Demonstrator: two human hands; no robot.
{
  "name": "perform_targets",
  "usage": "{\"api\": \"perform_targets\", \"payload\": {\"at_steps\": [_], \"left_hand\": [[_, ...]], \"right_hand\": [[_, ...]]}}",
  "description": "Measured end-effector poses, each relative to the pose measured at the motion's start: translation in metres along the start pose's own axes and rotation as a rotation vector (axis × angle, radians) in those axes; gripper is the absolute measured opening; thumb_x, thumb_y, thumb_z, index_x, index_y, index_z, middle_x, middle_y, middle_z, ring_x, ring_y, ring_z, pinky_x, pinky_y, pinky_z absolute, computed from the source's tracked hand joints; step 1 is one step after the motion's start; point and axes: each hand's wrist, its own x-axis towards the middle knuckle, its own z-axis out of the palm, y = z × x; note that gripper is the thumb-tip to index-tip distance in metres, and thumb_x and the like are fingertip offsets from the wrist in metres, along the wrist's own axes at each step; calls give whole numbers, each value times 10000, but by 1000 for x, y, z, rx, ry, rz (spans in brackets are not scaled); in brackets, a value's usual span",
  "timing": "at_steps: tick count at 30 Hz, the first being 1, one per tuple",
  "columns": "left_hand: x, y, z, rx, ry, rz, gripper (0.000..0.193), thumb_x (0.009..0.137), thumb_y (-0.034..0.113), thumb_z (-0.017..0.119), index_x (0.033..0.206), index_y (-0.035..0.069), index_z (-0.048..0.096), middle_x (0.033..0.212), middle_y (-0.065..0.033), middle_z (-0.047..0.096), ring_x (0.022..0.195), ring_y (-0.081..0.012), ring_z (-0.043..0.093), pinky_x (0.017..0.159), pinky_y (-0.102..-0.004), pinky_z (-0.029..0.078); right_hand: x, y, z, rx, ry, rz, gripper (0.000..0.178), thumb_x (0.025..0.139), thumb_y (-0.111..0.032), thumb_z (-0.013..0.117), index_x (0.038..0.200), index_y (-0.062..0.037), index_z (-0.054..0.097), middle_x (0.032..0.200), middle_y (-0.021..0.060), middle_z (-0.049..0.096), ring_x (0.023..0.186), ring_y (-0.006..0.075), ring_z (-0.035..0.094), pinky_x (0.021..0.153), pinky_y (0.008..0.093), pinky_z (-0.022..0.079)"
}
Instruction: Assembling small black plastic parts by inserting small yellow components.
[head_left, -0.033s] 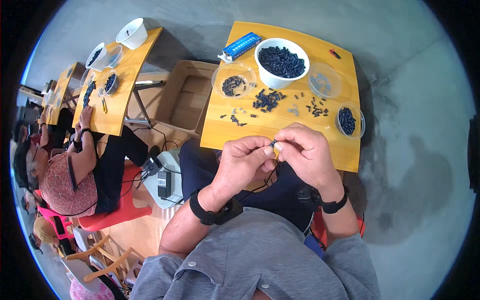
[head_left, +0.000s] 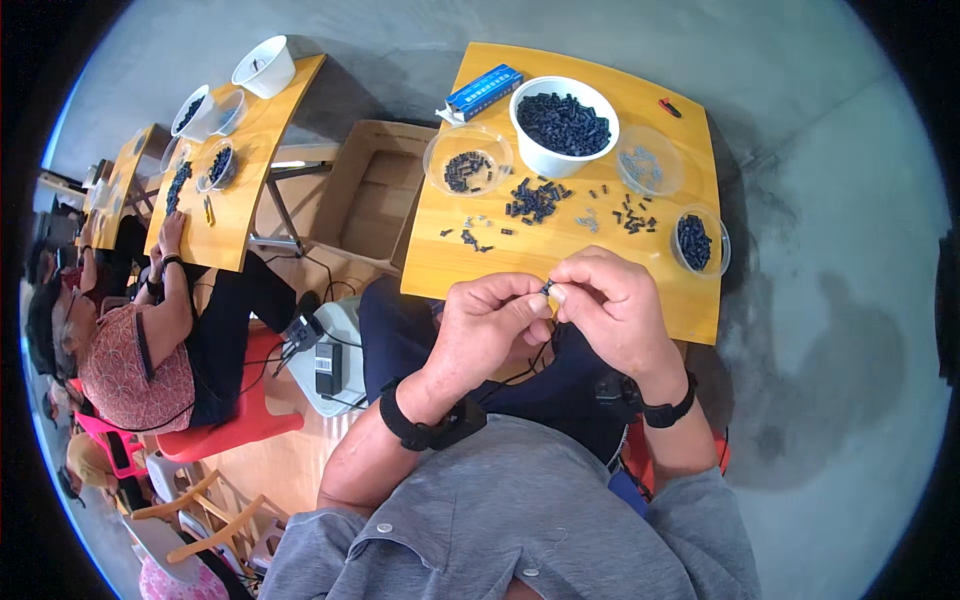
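Observation:
Over the near edge of the table, my left hand (head_left: 490, 325) and my right hand (head_left: 612, 308) meet, fingertips pinched together. Between them is a small dark plastic piece (head_left: 547, 286), mostly covered by the fingers. Just beyond lie a loose pile of small black cylindrical pieces (head_left: 537, 202) and a few silvery metal bits (head_left: 588, 220). More black pieces (head_left: 634, 215) are scattered to the right, and some dark ones (head_left: 474, 240) to the left. A white tub (head_left: 543, 160) full of black pieces stands farther back.
Clear round containers hold black pieces (head_left: 466, 172), metal bits (head_left: 641, 166) and dark pieces (head_left: 694, 243). A blue box (head_left: 484, 92) and a small red-and-black tool (head_left: 669, 107) lie at the back. Left of the table (head_left: 450, 275) stands a cardboard box (head_left: 365, 200); another person (head_left: 135, 355) works beyond it.

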Motion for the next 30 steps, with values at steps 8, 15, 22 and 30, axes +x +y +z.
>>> {"api": "perform_targets", "payload": {"at_steps": [8,15,22,30], "left_hand": [[0,-7,1,-12,-8,11,99,886,22,563,945,-12,634,766,-32,642,651,-66,592,587,-183,478],[2,-10,-1,46,15,32,107,893,53,566,907,-10,651,700,3,619,614,-29,560,569,-163,467],[8,-12,1,35,-40,37,108,889,27,560,951,-18,637,760,-27,641,665,-57,588,605,-180,473],[9,-21,-1,0,-35,186,95,866,-11,568,926,-11,642,958,-83,624,900,-136,573,810,-258,452]], "right_hand": [[-1,-2,5,-136,60,-185,79,767,71,592,827,19,600,742,115,584,626,224,592,559,311,467],[-3,-5,8,-310,8,-224,108,756,70,593,851,18,595,776,143,582,689,290,591,599,350,476],[-7,3,7,-266,74,-231,122,752,77,585,862,26,595,777,144,581,683,282,591,588,334,472],[-10,9,-6,359,71,286,207,901,-167,558,808,16,588,714,62,586,532,112,564,486,214,463]]}}
